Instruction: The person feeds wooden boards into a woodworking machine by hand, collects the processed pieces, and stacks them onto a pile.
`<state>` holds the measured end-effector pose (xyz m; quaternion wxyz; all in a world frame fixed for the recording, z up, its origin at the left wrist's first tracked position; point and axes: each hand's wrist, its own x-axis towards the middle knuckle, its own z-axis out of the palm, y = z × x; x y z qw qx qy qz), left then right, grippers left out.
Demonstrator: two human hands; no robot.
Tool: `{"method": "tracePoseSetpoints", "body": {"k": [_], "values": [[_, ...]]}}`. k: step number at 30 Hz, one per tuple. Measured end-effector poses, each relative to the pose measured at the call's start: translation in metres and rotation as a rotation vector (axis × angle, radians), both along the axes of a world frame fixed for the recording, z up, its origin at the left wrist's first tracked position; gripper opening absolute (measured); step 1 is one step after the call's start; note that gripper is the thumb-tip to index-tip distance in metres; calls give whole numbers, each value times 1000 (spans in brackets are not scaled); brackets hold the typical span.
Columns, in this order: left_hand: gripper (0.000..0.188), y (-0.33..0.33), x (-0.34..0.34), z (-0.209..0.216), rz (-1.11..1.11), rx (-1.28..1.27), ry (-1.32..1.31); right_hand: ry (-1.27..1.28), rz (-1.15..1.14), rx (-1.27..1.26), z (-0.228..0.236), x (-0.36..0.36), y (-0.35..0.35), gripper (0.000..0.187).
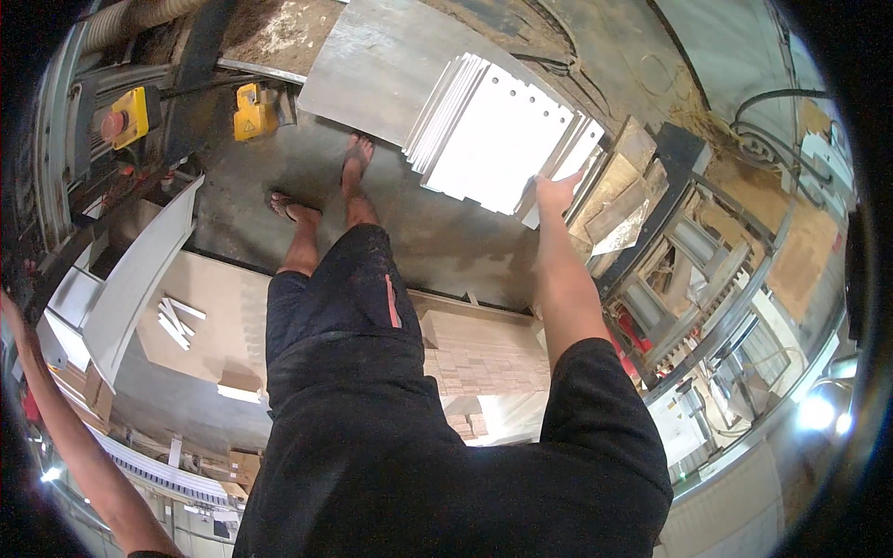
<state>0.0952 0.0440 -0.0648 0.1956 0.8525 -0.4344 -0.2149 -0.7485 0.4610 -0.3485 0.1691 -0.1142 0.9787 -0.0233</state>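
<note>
My right hand point(556, 192) is at the right side of a stack of white boards point(498, 130). Its fingers and thumb straddle the end of a narrow white board point(579, 147) lying along that side, and they look closed on it. Several dark round holes show in the top board of the stack. The stack lies on a grey metal plate point(372, 60). My left hand point(11, 321) is stretched out to the far left, at the dark rim of the picture, near a machine frame. Its fingers are too dark and cut off to make out.
On the left are a yellow box with a red button point(128, 118), a second yellow box point(255, 113) and a curved white panel point(139, 279). White strips point(175, 324) lie on a brown board. Scrap boards point(621, 191) and a roller frame point(712, 270) stand at right.
</note>
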Motion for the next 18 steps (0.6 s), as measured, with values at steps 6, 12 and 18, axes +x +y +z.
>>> {"method": "tracePoseSetpoints", "body": {"k": [6, 12, 18], "values": [[69, 3, 5, 12, -3, -45, 5, -105, -64, -92, 5, 8, -10, 118], [65, 3, -21, 12, -48, -115, 101, -126, -128, -303, 2, -10, 22, 129], [74, 19, -61, 13, -11, -123, 23, 101, 66, -355, 7, 28, 75, 108]]}}
